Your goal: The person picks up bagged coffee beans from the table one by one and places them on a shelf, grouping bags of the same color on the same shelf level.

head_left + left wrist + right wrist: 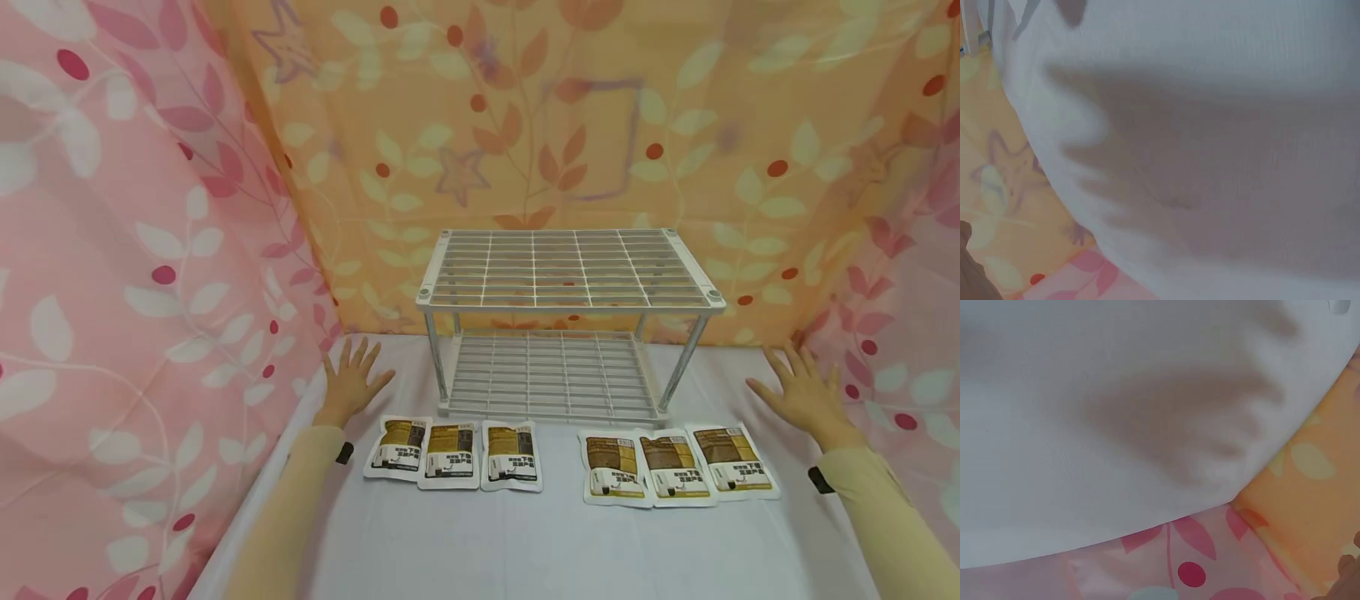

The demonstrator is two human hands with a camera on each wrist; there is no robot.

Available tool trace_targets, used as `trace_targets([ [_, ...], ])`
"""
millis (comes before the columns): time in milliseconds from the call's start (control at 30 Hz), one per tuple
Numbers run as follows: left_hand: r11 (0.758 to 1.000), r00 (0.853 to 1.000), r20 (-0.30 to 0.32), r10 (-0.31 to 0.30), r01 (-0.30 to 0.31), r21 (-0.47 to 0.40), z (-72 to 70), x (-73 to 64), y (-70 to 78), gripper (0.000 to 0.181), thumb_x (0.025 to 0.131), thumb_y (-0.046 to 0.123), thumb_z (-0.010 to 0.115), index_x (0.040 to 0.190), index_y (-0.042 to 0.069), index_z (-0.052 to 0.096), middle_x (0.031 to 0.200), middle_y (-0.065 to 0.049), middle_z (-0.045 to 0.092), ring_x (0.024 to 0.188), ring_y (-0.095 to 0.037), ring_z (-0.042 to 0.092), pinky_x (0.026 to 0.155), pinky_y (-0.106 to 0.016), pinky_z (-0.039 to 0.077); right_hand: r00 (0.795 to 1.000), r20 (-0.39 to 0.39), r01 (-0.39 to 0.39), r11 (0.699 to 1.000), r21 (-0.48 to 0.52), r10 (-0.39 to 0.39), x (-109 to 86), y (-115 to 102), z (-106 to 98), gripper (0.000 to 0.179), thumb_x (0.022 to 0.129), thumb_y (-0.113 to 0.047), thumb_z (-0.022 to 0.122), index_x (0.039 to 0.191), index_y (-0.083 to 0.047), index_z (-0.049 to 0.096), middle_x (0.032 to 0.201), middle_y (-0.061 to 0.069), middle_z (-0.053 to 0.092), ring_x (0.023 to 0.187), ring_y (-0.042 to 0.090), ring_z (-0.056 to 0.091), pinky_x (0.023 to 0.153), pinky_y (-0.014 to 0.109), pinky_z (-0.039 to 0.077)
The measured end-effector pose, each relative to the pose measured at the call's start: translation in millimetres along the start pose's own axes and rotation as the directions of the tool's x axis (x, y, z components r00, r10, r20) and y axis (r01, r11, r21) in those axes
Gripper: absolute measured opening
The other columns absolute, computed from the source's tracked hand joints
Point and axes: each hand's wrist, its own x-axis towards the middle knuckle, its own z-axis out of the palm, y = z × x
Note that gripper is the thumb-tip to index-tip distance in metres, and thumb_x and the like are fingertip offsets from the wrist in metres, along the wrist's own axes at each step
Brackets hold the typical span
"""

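Note:
My left hand (351, 385) is spread with straight fingers over the left side of the white table, holding nothing. On the right side my right hand (812, 402) is likewise spread and holds nothing. A white two-tier wire rack (555, 307) stands between them at the back. In front of its left part lie three white pouches with yellow-and-black labels (452, 455), closest to the left hand. Three more pouches with brown-and-yellow labels (678, 467) lie side by side toward the right hand. In the wrist views mostly hand shadows on the cloth appear, with fingertips at the lower corners.
The table is covered by a white cloth (555, 550). Pink leaf-patterned curtains (150, 275) hang at the left and right, and an orange patterned curtain (360, 125) hangs behind the rack. Both rack tiers carry nothing visible.

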Motion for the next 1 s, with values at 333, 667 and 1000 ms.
trace_targets([
  [333,0.999,1.000,-0.006,0.024,-0.024,-0.037,6.2,-7.9,17.6,0.076,0.091,0.056,0.044,0.149,0.013,0.019,0.154,-0.011,0.016,0.142,-0.033,0.003,0.106,-0.065,-0.008,0.990,-0.129,0.049,0.999,0.001,-0.048,-7.2,-7.3,11.6,0.067,0.092,-0.047,0.048,0.145,-0.010,0.027,0.146,0.028,0.019,0.140,0.041,-0.001,0.103,0.065,-0.015],
  [667,0.985,0.998,-0.058,0.031,-0.041,-0.165,6.6,-16.1,38.5,0.072,0.091,0.044,0.054,0.145,0.004,0.028,0.150,-0.018,0.026,0.139,-0.036,0.019,0.107,-0.065,-0.002,0.975,-0.210,0.091,0.994,0.056,-0.077,-11.8,-27.4,16.7,0.055,0.090,-0.033,0.056,0.133,0.000,0.044,0.138,0.034,0.032,0.131,0.048,0.023,0.106,0.067,0.007],
  [1000,0.967,0.995,-0.084,0.059,-0.078,-0.244,14.0,-30.4,55.6,0.064,0.093,0.041,0.051,0.140,0.000,0.036,0.145,-0.021,0.035,0.134,-0.037,0.030,0.108,-0.064,0.009,0.982,-0.176,0.090,0.987,0.134,-0.066,-25.6,-47.8,15.5,0.052,0.092,-0.031,0.055,0.131,0.002,0.046,0.140,0.034,0.030,0.128,0.053,0.024,0.091,0.072,0.023],
])
